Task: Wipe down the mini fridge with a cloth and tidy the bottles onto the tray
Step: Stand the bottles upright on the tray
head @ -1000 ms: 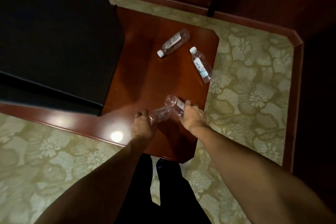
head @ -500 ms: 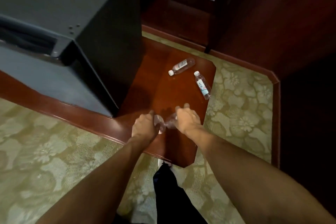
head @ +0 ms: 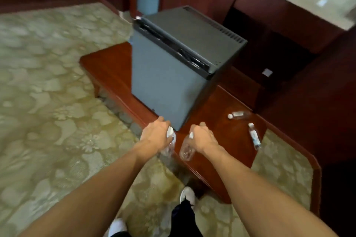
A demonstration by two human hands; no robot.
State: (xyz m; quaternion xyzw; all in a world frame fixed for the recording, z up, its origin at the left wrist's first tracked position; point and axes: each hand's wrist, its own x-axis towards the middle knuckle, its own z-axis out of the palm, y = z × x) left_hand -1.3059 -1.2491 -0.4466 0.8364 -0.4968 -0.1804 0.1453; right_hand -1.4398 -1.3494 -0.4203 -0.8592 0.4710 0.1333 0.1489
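— While each hand grips a bottle, where's the fridge (head: pixel 173 75)?
— Just beyond them, on the platform (head: pixel 227 140).
— Which holds which?
— Left hand (head: pixel 157 135) curls round the left bottle (head: pixel 169 147), right hand (head: pixel 203 137) round the right bottle (head: pixel 185 151). Two spare bottles (head: pixel 238 115) lie rightward, carpet (head: pixel 48 102) around.

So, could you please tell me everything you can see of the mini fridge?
The mini fridge is a dark grey box with a matte finish, door shut, standing upright on the low red-brown platform. A black recessed strip runs along the door's top edge, and vent slots line the top's back edge. Neither hand touches it.
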